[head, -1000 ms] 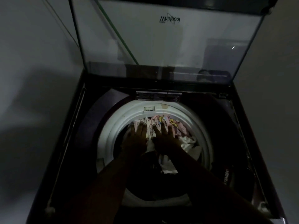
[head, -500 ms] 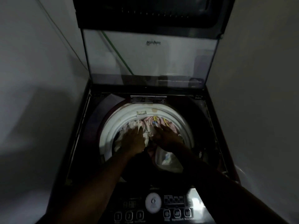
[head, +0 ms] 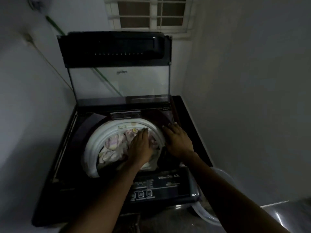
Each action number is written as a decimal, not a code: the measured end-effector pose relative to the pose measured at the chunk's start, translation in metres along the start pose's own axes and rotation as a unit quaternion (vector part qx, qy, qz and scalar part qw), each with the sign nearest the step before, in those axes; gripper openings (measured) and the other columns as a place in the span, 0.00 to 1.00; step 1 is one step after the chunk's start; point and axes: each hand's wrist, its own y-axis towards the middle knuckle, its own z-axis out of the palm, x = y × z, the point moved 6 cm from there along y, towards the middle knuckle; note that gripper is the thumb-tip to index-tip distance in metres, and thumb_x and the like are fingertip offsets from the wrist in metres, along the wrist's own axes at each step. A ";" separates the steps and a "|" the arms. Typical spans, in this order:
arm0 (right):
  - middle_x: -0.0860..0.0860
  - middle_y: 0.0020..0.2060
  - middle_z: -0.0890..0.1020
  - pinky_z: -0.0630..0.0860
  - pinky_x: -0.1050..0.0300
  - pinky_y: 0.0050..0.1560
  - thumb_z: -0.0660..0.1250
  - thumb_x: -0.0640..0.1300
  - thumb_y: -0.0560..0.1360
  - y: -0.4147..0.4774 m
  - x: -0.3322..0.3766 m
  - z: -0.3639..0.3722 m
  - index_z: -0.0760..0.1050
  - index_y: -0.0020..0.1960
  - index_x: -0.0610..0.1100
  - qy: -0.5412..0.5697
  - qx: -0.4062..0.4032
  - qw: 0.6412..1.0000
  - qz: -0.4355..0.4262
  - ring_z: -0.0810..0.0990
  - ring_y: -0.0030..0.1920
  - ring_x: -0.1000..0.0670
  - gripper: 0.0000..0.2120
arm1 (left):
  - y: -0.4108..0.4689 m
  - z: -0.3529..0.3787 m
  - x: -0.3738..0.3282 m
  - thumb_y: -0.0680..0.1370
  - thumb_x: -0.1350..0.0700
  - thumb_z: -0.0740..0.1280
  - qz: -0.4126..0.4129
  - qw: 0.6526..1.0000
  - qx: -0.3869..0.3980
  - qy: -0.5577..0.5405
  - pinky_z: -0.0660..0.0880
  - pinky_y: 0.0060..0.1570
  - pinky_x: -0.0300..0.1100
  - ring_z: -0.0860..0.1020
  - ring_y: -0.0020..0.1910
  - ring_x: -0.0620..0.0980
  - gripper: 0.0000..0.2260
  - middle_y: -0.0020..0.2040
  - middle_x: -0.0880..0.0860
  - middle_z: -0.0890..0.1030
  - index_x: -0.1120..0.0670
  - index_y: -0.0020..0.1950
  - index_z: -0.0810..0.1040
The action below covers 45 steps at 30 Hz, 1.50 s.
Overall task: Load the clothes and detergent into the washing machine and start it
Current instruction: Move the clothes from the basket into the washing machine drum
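A dark top-loading washing machine (head: 64, 148) stands in a dim corner with its glass lid (head: 119, 84) raised upright. Pale pink and white clothes (head: 114, 147) fill the drum inside the white ring (head: 91, 147). My left hand (head: 140, 147) lies over the clothes with its fingers straight, pressing on them. My right hand (head: 178, 142) hovers or rests over the right edge of the drum opening, fingers spread and holding nothing. The control panel (head: 158, 187) with its buttons shows at the front, below my forearms. No detergent is in view.
Walls close in on the left (head: 25, 115) and right (head: 252, 98). A barred window (head: 149, 12) sits above the lid. A pale round plastic tub (head: 210, 214) stands on the floor at the machine's front right. A green line (head: 55, 26) runs along the left wall.
My head has pulled back, so the whole machine and the window show. My right hand has left the clothes and moved right to the drum's edge. My left hand stays on the clothes.
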 end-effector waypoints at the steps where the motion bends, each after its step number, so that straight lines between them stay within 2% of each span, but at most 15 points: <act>1: 0.44 0.72 0.68 0.60 0.47 0.73 0.64 0.46 0.73 -0.012 -0.011 -0.008 0.65 0.74 0.47 0.004 -0.013 1.000 -0.003 0.59 0.75 0.40 0.30 | -0.006 0.002 -0.015 0.80 0.57 0.62 0.002 1.000 -0.010 -0.002 0.58 0.74 0.47 0.62 0.76 0.56 0.27 0.77 0.59 0.65 0.60 0.78 0.60; 4: 0.44 0.72 0.68 0.61 0.46 0.73 0.63 0.46 0.74 -0.052 -0.046 -0.027 0.66 0.73 0.47 0.012 -0.036 0.999 -0.014 0.59 0.75 0.41 0.27 | -0.027 0.012 -0.065 0.80 0.56 0.60 0.015 0.999 -0.046 -0.001 0.61 0.72 0.49 0.65 0.74 0.58 0.25 0.74 0.60 0.68 0.61 0.76 0.64; 7: 0.45 0.73 0.65 0.59 0.48 0.74 0.62 0.46 0.76 -0.094 -0.085 -0.043 0.63 0.75 0.46 0.008 -0.030 0.999 -0.020 0.56 0.76 0.42 0.28 | -0.051 0.027 -0.116 0.81 0.54 0.61 0.040 0.997 -0.073 -0.007 0.64 0.72 0.51 0.67 0.73 0.57 0.23 0.73 0.59 0.70 0.60 0.75 0.66; 10: 0.47 0.75 0.62 0.58 0.49 0.74 0.62 0.47 0.77 -0.130 -0.127 -0.050 0.60 0.76 0.48 0.006 -0.012 1.000 -0.003 0.52 0.77 0.45 0.28 | -0.070 0.048 -0.162 0.81 0.50 0.62 0.059 0.996 -0.069 0.003 0.61 0.73 0.49 0.64 0.76 0.56 0.25 0.75 0.57 0.68 0.58 0.76 0.64; 15: 0.48 0.75 0.63 0.58 0.50 0.73 0.61 0.50 0.79 -0.171 -0.173 -0.060 0.62 0.76 0.48 0.034 -0.004 0.999 0.023 0.53 0.77 0.46 0.26 | -0.092 0.078 -0.222 0.82 0.46 0.60 0.090 0.995 -0.032 0.004 0.58 0.75 0.46 0.58 0.78 0.52 0.27 0.78 0.54 0.63 0.56 0.78 0.60; 20: 0.47 0.74 0.65 0.59 0.51 0.73 0.60 0.50 0.80 -0.191 -0.198 -0.050 0.64 0.74 0.46 0.055 0.001 0.998 0.038 0.55 0.77 0.46 0.24 | -0.104 0.108 -0.239 0.83 0.47 0.58 0.073 0.997 -0.006 -0.005 0.57 0.76 0.46 0.57 0.78 0.51 0.26 0.78 0.53 0.62 0.55 0.79 0.59; 26: 0.47 0.75 0.63 0.57 0.52 0.73 0.59 0.49 0.81 -0.213 -0.233 -0.015 0.63 0.75 0.46 0.060 0.043 0.995 0.071 0.54 0.77 0.46 0.24 | -0.111 0.167 -0.231 0.83 0.47 0.58 0.066 0.995 0.068 -0.001 0.58 0.76 0.46 0.58 0.78 0.51 0.25 0.78 0.53 0.64 0.55 0.78 0.60; 30: 0.48 0.74 0.66 0.61 0.51 0.72 0.60 0.49 0.80 -0.231 -0.258 -0.002 0.65 0.74 0.46 0.074 0.041 0.990 0.114 0.58 0.76 0.47 0.24 | -0.116 0.191 -0.233 0.83 0.48 0.58 0.068 0.993 0.098 -0.002 0.57 0.76 0.45 0.57 0.78 0.51 0.26 0.78 0.53 0.62 0.54 0.79 0.58; 33: 0.47 0.73 0.66 0.64 0.50 0.71 0.61 0.48 0.79 -0.241 -0.277 0.006 0.65 0.74 0.46 0.086 0.069 0.986 0.123 0.60 0.75 0.46 0.24 | -0.119 0.201 -0.235 0.83 0.47 0.58 0.049 0.994 0.101 -0.008 0.57 0.75 0.46 0.58 0.78 0.51 0.27 0.79 0.53 0.61 0.54 0.80 0.55; 36: 0.47 0.74 0.65 0.62 0.52 0.71 0.61 0.47 0.79 -0.246 -0.297 0.013 0.64 0.74 0.45 0.088 0.110 0.983 0.119 0.60 0.75 0.46 0.25 | -0.119 0.212 -0.244 0.83 0.47 0.58 0.042 0.994 0.102 -0.009 0.57 0.74 0.45 0.58 0.78 0.51 0.28 0.79 0.53 0.61 0.55 0.80 0.55; 45: 0.46 0.70 0.70 0.65 0.52 0.68 0.60 0.47 0.78 -0.253 -0.357 0.031 0.68 0.71 0.44 0.083 0.141 0.983 0.085 0.68 0.70 0.45 0.22 | -0.116 0.266 -0.283 0.83 0.47 0.60 0.017 0.995 0.094 0.019 0.61 0.73 0.47 0.61 0.77 0.52 0.28 0.78 0.54 0.64 0.55 0.79 0.58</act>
